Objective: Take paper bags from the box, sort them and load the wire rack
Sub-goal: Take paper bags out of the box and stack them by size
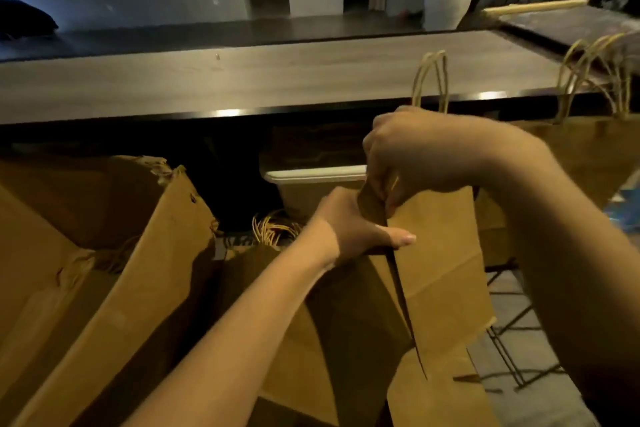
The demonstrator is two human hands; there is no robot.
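Dim desk (277, 80) ahead, box (121, 253) at our left.
Our right hand (415, 156) pinches the paper bag (443, 253) at its top; our left hand (349, 225) grips its edge.

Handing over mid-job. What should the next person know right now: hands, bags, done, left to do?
Right hand pinches the top of the held bags; left hand grips their left edge, thumb in front.
Box stands open at left; more handles show beyond the left hand.
Done: upright bags stand at right, seemingly on the wire rack.
Left: load the held bags, then sort the rest.
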